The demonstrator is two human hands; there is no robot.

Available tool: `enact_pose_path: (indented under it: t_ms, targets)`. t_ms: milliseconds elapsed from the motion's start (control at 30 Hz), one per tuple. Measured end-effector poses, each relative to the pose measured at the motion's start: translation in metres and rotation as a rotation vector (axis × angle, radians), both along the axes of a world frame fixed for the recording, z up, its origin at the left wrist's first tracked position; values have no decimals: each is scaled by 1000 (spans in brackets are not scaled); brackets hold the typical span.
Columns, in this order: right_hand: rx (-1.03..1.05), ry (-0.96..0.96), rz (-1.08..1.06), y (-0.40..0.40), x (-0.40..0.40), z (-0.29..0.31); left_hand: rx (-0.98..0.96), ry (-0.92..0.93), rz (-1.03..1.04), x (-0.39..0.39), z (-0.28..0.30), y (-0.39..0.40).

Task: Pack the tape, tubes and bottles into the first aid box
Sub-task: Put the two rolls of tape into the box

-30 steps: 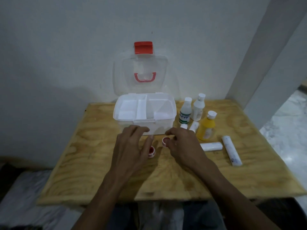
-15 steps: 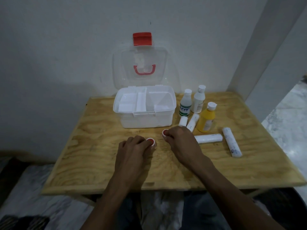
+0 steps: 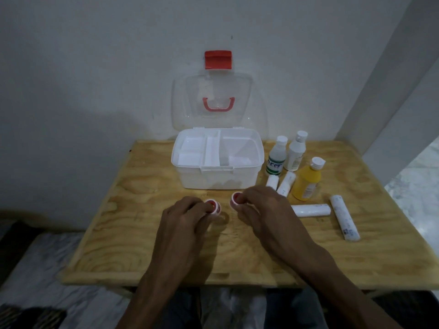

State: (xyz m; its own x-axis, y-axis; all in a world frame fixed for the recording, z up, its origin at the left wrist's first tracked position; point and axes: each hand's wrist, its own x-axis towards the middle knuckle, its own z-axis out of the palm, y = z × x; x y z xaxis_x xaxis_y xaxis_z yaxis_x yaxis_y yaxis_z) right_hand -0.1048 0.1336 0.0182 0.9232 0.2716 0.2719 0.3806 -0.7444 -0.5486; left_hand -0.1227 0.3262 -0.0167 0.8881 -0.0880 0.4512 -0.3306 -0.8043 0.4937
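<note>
The white first aid box (image 3: 217,178) stands open at the back of the wooden table (image 3: 147,245), its clear lid (image 3: 213,91) leaning on the wall. My left hand (image 3: 184,217) grips a small white tape roll with a red core (image 3: 213,206). A second tape roll (image 3: 236,198) sits in the fingers of my right hand (image 3: 260,207). Both rolls are just in front of the box, low over the table. Three bottles stand right of the box: a green-labelled one (image 3: 276,156), a white one (image 3: 295,151) and a yellow one (image 3: 307,180). Several white tubes (image 3: 311,210) lie nearby.
A long tube (image 3: 344,220) lies at the right, two short ones (image 3: 286,184) beside the yellow bottle. A white wall stands close behind the table, with a pillar at the right. The table's front edge runs just above my forearms.
Both hands have closed on the tape rolls and drawn them slightly toward me from the box front. The camera has tilted, so the box now sits higher in view.
</note>
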Motion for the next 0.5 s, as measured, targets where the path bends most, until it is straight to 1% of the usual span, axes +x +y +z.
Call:
enact_pose_path:
  t_ms: [67,133,200,367,500]
  targets:
    - [65,-53,22,6,9,18,-19,-57,15,6,21,7]
    - [124,-112,19,15,28,32,-41,-76,62,20,42,16]
    - [138,-159,3,24,53,40,-68,-110,106,40,58,25]
    - [31,-149,13,49,119,51,-45,-69,166,99,80,41]
    - [-52,-136,15,67,158,43,40,47,200,136,77,45]
